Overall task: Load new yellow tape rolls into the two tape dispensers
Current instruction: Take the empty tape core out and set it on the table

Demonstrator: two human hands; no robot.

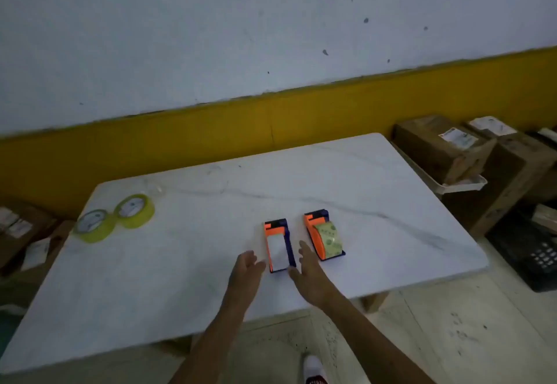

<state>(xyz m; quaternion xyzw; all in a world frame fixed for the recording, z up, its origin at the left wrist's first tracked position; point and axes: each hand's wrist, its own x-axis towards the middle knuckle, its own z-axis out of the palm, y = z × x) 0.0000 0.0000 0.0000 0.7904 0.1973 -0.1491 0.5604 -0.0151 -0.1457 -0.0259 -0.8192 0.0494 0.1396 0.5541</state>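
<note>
Nearest the camera, a white shoe (313,368) shows on the pale floor below the table edge. Two bare forearms reach forward over the white marble-patterned table (168,278). The left hand (245,269) lies low over the tabletop with its fingers loosely spread and holding nothing, just to the left of the nearer tape dispenser (279,245). The right hand (309,266) is likewise open and empty, fingers stretched forward, just beside that dispenser's right side; whether either hand touches it cannot be told. This orange and dark blue dispenser seems to have no roll inside, the white table showing through its frame. Just to its right stands the second dispenser (323,234), which carries a pale yellowish-green tape roll. Well apart, near the table's far left corner, two yellow tape rolls (114,218) lie flat, touching each other. Past the table on the right sit brown cardboard boxes (443,148), and behind everything runs a wall, white above and yellow below.
</note>
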